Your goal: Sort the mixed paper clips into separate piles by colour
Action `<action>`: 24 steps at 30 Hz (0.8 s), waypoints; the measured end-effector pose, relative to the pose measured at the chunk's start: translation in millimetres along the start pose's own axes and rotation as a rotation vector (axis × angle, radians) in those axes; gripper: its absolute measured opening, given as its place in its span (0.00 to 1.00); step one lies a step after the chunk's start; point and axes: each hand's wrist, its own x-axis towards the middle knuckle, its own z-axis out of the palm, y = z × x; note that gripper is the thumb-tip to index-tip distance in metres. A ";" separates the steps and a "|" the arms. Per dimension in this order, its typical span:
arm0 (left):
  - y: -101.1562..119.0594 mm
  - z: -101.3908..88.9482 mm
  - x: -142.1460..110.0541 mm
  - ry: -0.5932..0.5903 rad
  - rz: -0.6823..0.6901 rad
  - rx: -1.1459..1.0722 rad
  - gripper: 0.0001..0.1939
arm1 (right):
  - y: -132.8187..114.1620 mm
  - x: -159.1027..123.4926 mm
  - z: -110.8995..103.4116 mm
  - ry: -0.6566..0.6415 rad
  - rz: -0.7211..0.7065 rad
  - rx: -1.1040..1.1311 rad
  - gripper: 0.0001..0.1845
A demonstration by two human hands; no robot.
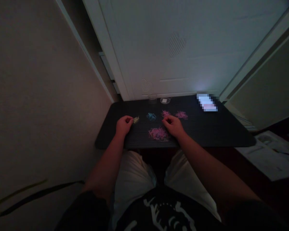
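Note:
On the dark table, thin coloured pieces lie in several loose piles; they are too small and dim to name by kind. My left hand is closed in a pinch at the left edge of the yellowish pile. Just below the smaller pink pile, my right hand is also pinched, fingertips close to that pile. Whatever either pinch holds is too small to make out. Between the hands sit a blue pile and, nearer me, a larger mixed pink and purple pile. Another pink pile lies farther right.
A clear container and a round clear lid with a white square stand at the table's back edge. A lit screen, blurred out, lies at the back right. A white panel with heart patterns rises behind the table.

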 end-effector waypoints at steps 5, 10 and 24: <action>-5.6 4.3 -1.4 0.018 0.038 0.041 0.10 | 0.8 0.9 -1.4 0.021 0.031 0.038 0.09; -7.5 4.2 -0.9 0.011 0.072 0.052 0.10 | 4.9 3.3 -4.4 0.052 0.075 0.078 0.10; -8.3 4.0 -1.4 0.137 0.119 0.008 0.11 | -7.4 -42.6 -34.3 -0.073 0.024 -0.204 0.08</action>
